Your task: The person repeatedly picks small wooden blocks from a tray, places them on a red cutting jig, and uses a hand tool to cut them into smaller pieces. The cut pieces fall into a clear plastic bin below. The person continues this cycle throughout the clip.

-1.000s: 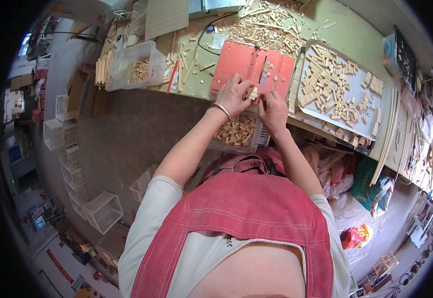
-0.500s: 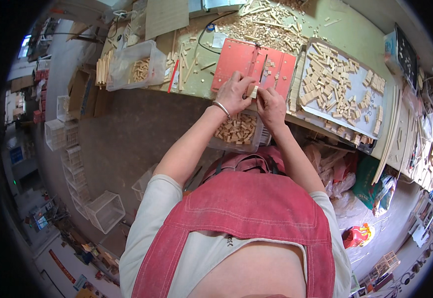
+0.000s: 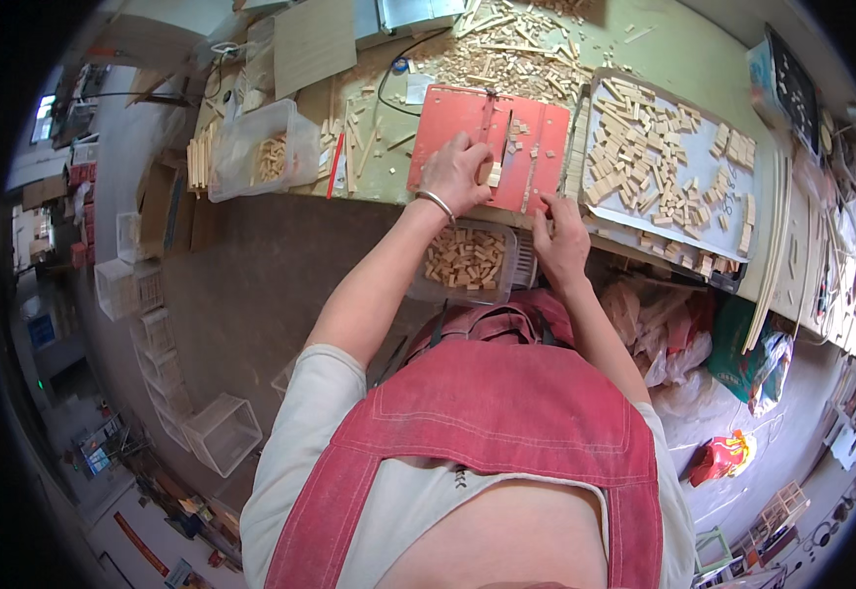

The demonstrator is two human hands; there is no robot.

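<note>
Workshop interior; a pale green workbench [image 3: 698, 64] runs across the upper view, scattered with wood offcuts. Left to right: clear plastic bin [image 3: 300, 162] with wood pieces inside; thin red strip [image 3: 335, 167] lying near it; then the left hand [image 3: 452, 179], over the red plate [image 3: 459, 110]. Its fingertips are clamped on a small pale wood block [image 3: 494, 175], just left of the plate's dark slit. Below the bench edge: tub [image 3: 447, 293] full of similar blocks. Right hand [image 3: 563, 240] is apart from the block, by the plate's lower right corner, fingers curled; cannot tell whether it pinches anything. Far right: lined tray [image 3: 699, 162] of loose blocks.

Handling estimate: block probably light, stiff, dry, not slippery, hard to break; best held by opposite long sides, fingertips clear of the slit.
</note>
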